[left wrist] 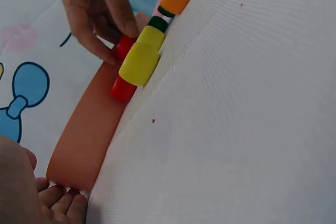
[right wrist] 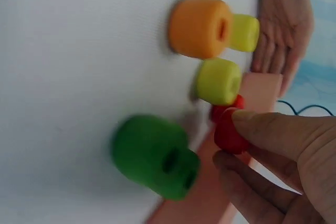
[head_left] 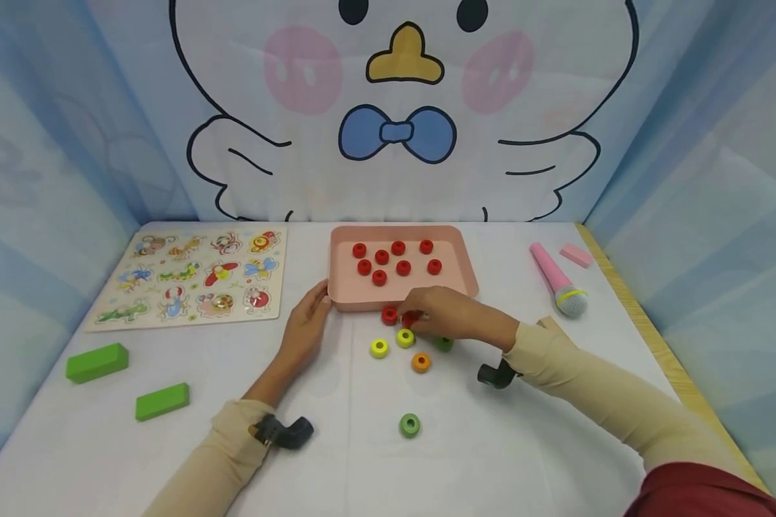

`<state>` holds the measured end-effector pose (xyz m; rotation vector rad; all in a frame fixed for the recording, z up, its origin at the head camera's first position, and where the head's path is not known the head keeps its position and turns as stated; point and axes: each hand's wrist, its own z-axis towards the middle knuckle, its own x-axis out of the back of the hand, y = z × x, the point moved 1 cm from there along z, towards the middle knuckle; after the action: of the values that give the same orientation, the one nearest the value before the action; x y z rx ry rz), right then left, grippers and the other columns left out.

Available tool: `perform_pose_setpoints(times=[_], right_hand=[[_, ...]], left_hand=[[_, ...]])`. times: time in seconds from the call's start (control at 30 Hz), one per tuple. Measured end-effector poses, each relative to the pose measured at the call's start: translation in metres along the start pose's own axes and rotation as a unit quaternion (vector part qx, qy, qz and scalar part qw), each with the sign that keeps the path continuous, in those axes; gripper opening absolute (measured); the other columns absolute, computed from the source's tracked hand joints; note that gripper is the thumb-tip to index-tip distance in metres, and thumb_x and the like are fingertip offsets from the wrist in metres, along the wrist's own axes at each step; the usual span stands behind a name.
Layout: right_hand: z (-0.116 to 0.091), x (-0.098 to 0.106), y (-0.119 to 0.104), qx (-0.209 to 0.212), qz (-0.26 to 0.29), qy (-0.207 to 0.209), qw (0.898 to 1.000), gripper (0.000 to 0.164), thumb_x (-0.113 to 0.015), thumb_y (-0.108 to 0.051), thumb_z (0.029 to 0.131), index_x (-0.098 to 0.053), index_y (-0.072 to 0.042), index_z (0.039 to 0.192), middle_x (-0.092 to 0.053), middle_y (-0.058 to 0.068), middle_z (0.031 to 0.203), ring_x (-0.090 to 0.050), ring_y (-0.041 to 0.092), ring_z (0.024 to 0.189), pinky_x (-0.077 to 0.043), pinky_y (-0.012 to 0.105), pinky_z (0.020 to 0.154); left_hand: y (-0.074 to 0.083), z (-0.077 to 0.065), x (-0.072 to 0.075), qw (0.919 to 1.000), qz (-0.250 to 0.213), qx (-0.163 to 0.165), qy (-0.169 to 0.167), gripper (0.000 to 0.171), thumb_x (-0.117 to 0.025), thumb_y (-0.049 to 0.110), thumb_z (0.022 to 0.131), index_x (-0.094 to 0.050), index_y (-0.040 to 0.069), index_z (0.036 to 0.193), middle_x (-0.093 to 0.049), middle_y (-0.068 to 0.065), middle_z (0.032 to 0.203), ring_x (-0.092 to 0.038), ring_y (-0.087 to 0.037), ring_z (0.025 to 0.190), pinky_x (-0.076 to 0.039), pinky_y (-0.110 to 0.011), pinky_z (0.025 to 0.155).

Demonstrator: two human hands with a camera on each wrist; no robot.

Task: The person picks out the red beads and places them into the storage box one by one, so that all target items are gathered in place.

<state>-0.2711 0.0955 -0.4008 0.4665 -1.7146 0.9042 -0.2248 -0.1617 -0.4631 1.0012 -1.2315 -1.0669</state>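
A shallow pink tray (head_left: 336,283) lies on the white table with several red beads (head_left: 381,257) spread inside it. At its front left corner, my left hand (head_left: 305,323) rests with extended fingers against the side. My right hand (head_left: 455,312) pinches a red bead (right wrist: 230,135) between thumb and fingertips, just outside the tray's front wall. Another red bead (head_left: 389,315) sits beside it. Close by are two yellow beads (head_left: 379,348), an orange bead (head_left: 421,362) and, partly covered by the right hand, green beads (right wrist: 149,153). One more green bead (head_left: 410,425) lies nearer me.
On the left lie a wooden insect puzzle board (head_left: 194,276) and two green blocks (head_left: 97,363). A pink toy microphone (head_left: 558,280) and a small pink block (head_left: 576,255) are at the right. A wooden piece (head_left: 556,329) shows partly behind my right sleeve.
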Motion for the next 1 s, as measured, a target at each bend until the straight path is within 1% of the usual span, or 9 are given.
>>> perform_pose_setpoints(times=[0.1,0.2,0.33,0.37,0.5,0.6,0.73,0.87,1.0], right_hand=[[0.0,0.013,0.004,-0.011,0.046,0.009,0.999,0.031,-0.076,-0.014,0.088,-0.071,-0.012,0.118,-0.064,-0.004,0.102,-0.058,0.015,0.091,-0.054,0.025,0.08],[0.003,0.025,0.011,-0.011,0.062,0.023,0.998,0.03,-0.076,-0.013,0.088,-0.071,-0.01,0.117,-0.065,-0.002,0.106,-0.06,0.016,0.094,-0.055,0.027,0.082],[0.013,0.039,0.027,-0.026,0.054,0.029,0.998,0.031,-0.076,-0.012,0.088,-0.071,-0.007,0.119,-0.067,0.002,0.111,-0.062,0.018,0.097,-0.055,0.03,0.086],[0.015,0.041,0.032,-0.031,0.051,0.027,0.998,0.031,-0.076,-0.011,0.088,-0.071,-0.007,0.118,-0.067,0.002,0.111,-0.061,0.019,0.098,-0.055,0.03,0.087],[0.022,0.045,0.053,-0.056,0.049,0.003,0.997,0.031,-0.075,-0.007,0.087,-0.071,-0.005,0.118,-0.067,0.006,0.111,-0.06,0.022,0.1,-0.055,0.032,0.09],[0.027,0.045,0.063,-0.069,0.043,-0.013,0.997,0.03,-0.074,-0.006,0.088,-0.071,-0.005,0.117,-0.066,0.007,0.111,-0.059,0.023,0.102,-0.054,0.033,0.092],[0.032,0.041,0.069,-0.095,0.031,-0.033,0.994,0.028,-0.073,-0.007,0.089,-0.071,-0.007,0.117,-0.065,0.006,0.111,-0.058,0.024,0.104,-0.052,0.035,0.095],[0.035,0.036,0.072,-0.124,0.016,-0.05,0.991,0.026,-0.071,-0.009,0.09,-0.071,-0.012,0.116,-0.064,0.003,0.109,-0.056,0.023,0.101,-0.052,0.035,0.094],[0.036,0.034,0.073,-0.129,0.007,-0.052,0.99,0.026,-0.071,-0.011,0.09,-0.071,-0.015,0.116,-0.063,0.002,0.107,-0.056,0.022,0.099,-0.052,0.034,0.092]], left_hand=[[0.017,-0.008,0.0,1.0,0.006,0.0,-0.002,0.047,-0.039,0.014,0.107,-0.033,-0.003,0.15,-0.036,-0.02,0.153,-0.031,-0.026,0.142,-0.026,-0.036,0.117],[0.031,-0.015,0.0,0.9999,0.016,0.003,-0.001,0.046,-0.038,0.012,0.107,-0.032,-0.006,0.149,-0.036,-0.021,0.152,-0.031,-0.028,0.142,-0.026,-0.036,0.117],[0.036,-0.017,0.0,0.9998,0.02,0.007,0.001,0.047,-0.037,0.013,0.107,-0.032,-0.006,0.15,-0.035,-0.021,0.153,-0.029,-0.028,0.143,-0.024,-0.037,0.117],[0.036,-0.016,0.0,0.9998,0.019,0.009,0.001,0.047,-0.037,0.013,0.107,-0.032,-0.005,0.15,-0.035,-0.021,0.153,-0.029,-0.028,0.143,-0.024,-0.038,0.117],[0.009,-0.006,-0.001,0.9998,0.016,0.008,0.006,0.048,-0.039,0.02,0.107,-0.034,0.003,0.151,-0.038,-0.013,0.153,-0.031,-0.022,0.142,-0.025,-0.035,0.117],[-0.01,0.002,-0.002,0.9998,0.016,0.004,0.012,0.048,-0.04,0.024,0.107,-0.036,0.008,0.152,-0.04,-0.008,0.153,-0.032,-0.017,0.141,-0.026,-0.032,0.116],[-0.011,0.002,-0.003,0.9998,0.013,0.006,0.012,0.048,-0.04,0.024,0.107,-0.036,0.007,0.152,-0.039,-0.009,0.153,-0.032,-0.018,0.141,-0.027,-0.033,0.116],[-0.012,0.003,-0.003,0.9999,0.01,0.003,0.012,0.048,-0.04,0.023,0.107,-0.036,0.006,0.151,-0.039,-0.01,0.153,-0.033,-0.019,0.141,-0.029,-0.033,0.115],[-0.012,0.003,-0.003,0.9999,0.005,-0.006,0.012,0.047,-0.041,0.022,0.107,-0.036,0.005,0.151,-0.039,-0.011,0.153,-0.033,-0.02,0.141,-0.028,-0.034,0.116]])
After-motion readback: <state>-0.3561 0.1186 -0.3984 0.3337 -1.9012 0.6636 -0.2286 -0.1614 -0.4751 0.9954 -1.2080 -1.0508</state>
